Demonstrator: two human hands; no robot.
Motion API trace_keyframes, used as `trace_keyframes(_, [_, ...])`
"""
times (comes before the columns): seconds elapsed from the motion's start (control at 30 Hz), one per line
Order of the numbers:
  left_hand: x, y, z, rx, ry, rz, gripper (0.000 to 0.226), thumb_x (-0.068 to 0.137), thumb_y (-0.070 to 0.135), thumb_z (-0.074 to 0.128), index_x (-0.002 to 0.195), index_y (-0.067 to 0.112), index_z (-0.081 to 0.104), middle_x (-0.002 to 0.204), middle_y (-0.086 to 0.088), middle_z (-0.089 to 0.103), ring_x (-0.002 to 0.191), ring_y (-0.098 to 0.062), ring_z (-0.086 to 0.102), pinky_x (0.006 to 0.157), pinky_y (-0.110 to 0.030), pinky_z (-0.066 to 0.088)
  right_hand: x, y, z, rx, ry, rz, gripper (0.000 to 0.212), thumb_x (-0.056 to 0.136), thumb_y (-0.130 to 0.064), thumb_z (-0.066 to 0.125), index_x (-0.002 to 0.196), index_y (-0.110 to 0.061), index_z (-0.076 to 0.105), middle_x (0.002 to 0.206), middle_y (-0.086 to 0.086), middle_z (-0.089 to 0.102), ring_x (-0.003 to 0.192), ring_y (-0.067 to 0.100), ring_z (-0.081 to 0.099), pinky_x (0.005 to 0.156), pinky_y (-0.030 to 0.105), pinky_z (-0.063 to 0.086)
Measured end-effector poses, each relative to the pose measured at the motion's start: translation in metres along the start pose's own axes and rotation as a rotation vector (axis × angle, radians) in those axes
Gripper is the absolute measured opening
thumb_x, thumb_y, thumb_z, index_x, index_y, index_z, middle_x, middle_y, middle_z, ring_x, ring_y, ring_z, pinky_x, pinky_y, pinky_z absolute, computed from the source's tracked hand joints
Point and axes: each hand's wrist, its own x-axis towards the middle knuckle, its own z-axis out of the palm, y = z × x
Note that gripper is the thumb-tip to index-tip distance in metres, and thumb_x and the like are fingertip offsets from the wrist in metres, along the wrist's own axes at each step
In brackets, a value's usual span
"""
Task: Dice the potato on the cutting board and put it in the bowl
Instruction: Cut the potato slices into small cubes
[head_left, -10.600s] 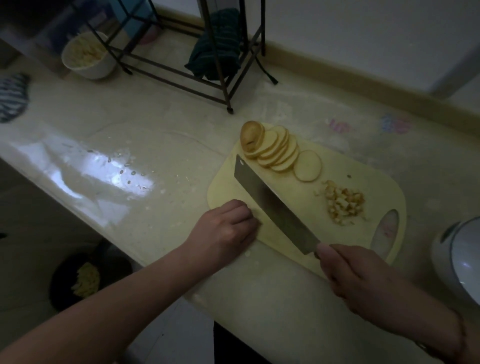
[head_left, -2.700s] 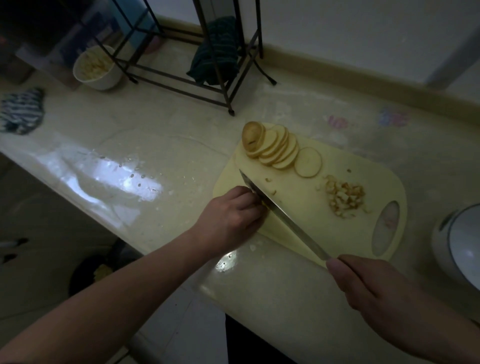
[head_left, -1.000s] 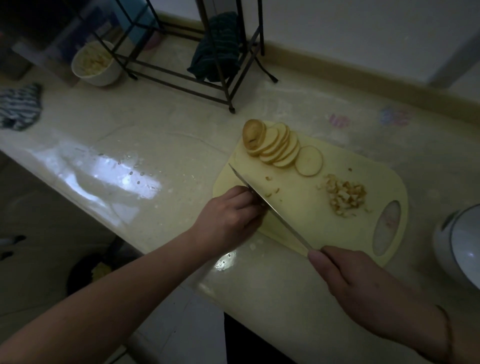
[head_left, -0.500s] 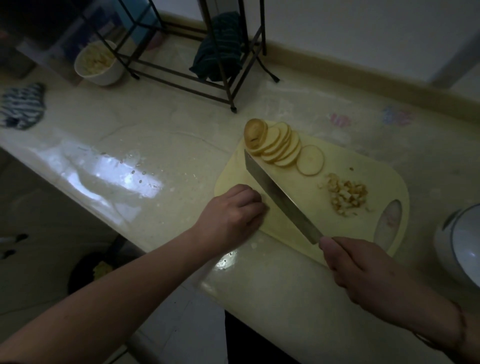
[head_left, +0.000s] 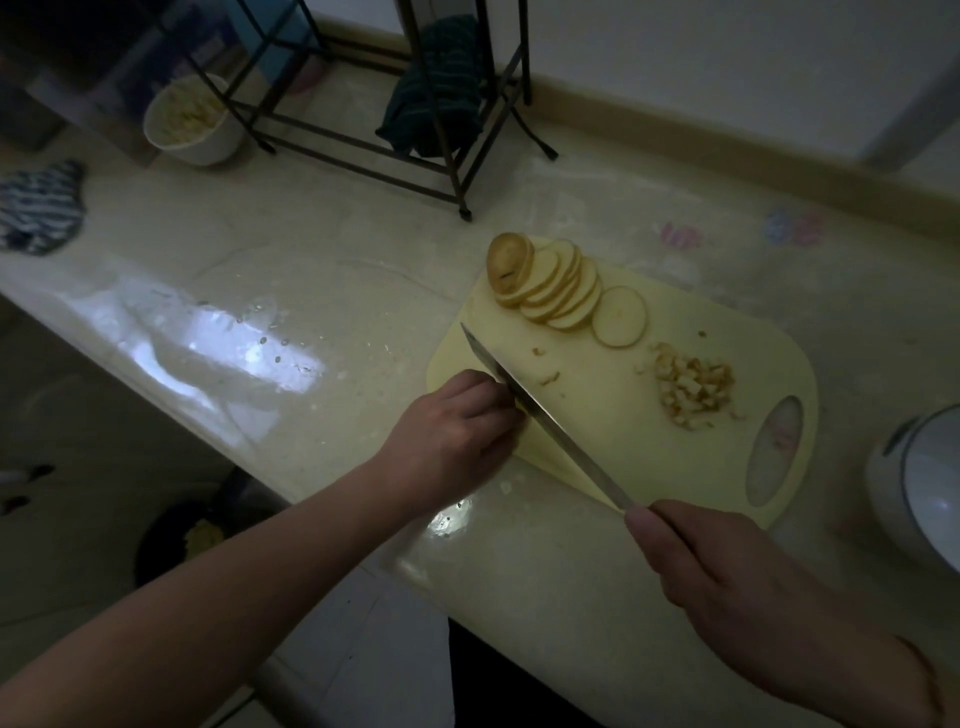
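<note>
1. Head view, the grip: the right hand (head_left: 727, 577), at lower right of the frame, is wrapped round the handle of the knife (head_left: 540, 415); the handle itself is hidden inside the fist.
2. The left hand (head_left: 457, 431), mid-frame, has its fingers curled down on the near left corner of the board (head_left: 613, 415), knuckles against the blade's flat. It seems to pin a potato piece there, but the fingers hide it, so I cannot tell.
3. The blade runs diagonally, tip toward the upper left, edge on the board just right of the left fingers.
4. The slices (head_left: 550, 286) lie fanned at the board's top, well beyond the blade tip; the dice (head_left: 693, 384) sit right of the blade.
5. The bowl (head_left: 189, 122) stands far off at upper left, nearer the left hand.
6. Judgement: the next cut falls beside the left fingertips, so they need to stay tucked.
</note>
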Motion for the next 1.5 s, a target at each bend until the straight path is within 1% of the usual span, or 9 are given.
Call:
trace_keyframes(0.13, [0.000,0.000,0.001,-0.001,-0.001,-0.004,0.008,0.090,0.008,0.070,0.091,0.002,0.076,0.094,-0.012,0.070,0.086,-0.033,0.065,0.071,-0.038,0.055,-0.011,0.002,-0.005,0.018,-0.010,0.025,0.068,0.071,-0.089,0.013,0.076,-0.033,0.050,0.061,-0.011,0.059,0.058,0.008,0.054,0.055,0.019,0.037])
trace_keyframes(0.23, [0.002,0.000,0.001,-0.004,0.008,0.000,0.010,0.090,0.008,0.070,0.090,0.001,0.076,0.092,-0.013,0.070,0.086,-0.033,0.067,0.073,-0.038,0.055,-0.014,0.004,-0.007,0.011,-0.026,0.051,0.081,0.066,-0.093,0.009,0.066,-0.022,0.048,0.060,-0.014,0.059,0.057,0.007,0.054,0.055,0.017,0.036])
trace_keyframes(0.43, [0.003,0.001,0.000,-0.015,-0.004,-0.014,0.011,0.089,0.008,0.069,0.093,0.003,0.077,0.098,-0.012,0.073,0.095,-0.030,0.069,0.081,-0.034,0.056,0.004,-0.001,0.002,-0.022,-0.017,0.040,0.066,0.082,-0.076,0.015,0.060,-0.021,0.046,0.066,-0.017,0.060,0.060,0.007,0.054,0.058,0.021,0.037])
trace_keyframes(0.57, [0.003,0.001,-0.001,-0.026,-0.008,-0.030,0.014,0.091,0.010,0.066,0.093,0.003,0.077,0.099,-0.013,0.072,0.095,-0.030,0.069,0.079,-0.034,0.057,0.019,-0.013,0.009,0.017,0.003,0.023,0.051,0.082,-0.065,0.025,0.059,-0.023,0.044,0.061,-0.021,0.057,0.059,0.004,0.052,0.058,0.016,0.035])
trace_keyframes(0.7, [0.005,0.003,-0.002,-0.033,-0.001,-0.039,0.009,0.090,0.008,0.068,0.087,0.002,0.075,0.092,-0.012,0.070,0.090,-0.030,0.068,0.074,-0.037,0.057,0.023,-0.008,-0.001,0.109,-0.021,0.073,0.056,0.086,-0.061,0.028,0.065,-0.012,0.047,0.052,-0.006,0.048,0.046,0.006,0.043,0.051,0.022,0.031])
trace_keyframes(0.87, [0.005,0.004,-0.001,-0.042,0.022,-0.047,0.010,0.090,0.007,0.070,0.083,0.000,0.073,0.089,-0.012,0.067,0.088,-0.031,0.068,0.072,-0.038,0.056,0.019,-0.002,-0.008,0.171,-0.047,0.131,0.055,0.085,-0.063,0.028,0.064,-0.014,0.043,0.047,-0.007,0.042,0.041,0.005,0.038,0.048,0.024,0.027])
trace_keyframes(1.0, [0.002,0.003,-0.003,-0.048,0.028,-0.004,0.011,0.091,0.006,0.069,0.086,-0.003,0.073,0.090,-0.016,0.067,0.083,-0.033,0.065,0.069,-0.039,0.054,0.015,-0.007,-0.001,0.168,-0.058,0.073,0.061,0.089,-0.068,0.028,0.066,-0.013,0.042,0.049,-0.006,0.042,0.043,0.006,0.038,0.048,0.021,0.029])
trace_keyframes(1.3, [-0.002,0.000,-0.002,-0.028,0.014,0.005,0.014,0.091,0.009,0.066,0.090,-0.001,0.076,0.091,-0.015,0.070,0.081,-0.035,0.066,0.066,-0.041,0.055,0.003,-0.004,0.003,0.044,-0.019,-0.014,0.065,0.079,-0.077,0.021,0.063,-0.018,0.045,0.058,-0.006,0.056,0.052,0.009,0.049,0.053,0.019,0.034])
trace_keyframes(1.5, [-0.004,0.000,-0.002,-0.042,0.011,-0.009,0.012,0.090,0.008,0.068,0.091,0.001,0.077,0.092,-0.014,0.071,0.084,-0.034,0.067,0.069,-0.040,0.056,-0.010,-0.001,-0.003,0.027,-0.031,0.008,0.062,0.072,-0.088,0.011,0.075,-0.041,0.050,0.063,-0.015,0.059,0.059,0.006,0.055,0.056,0.016,0.037])
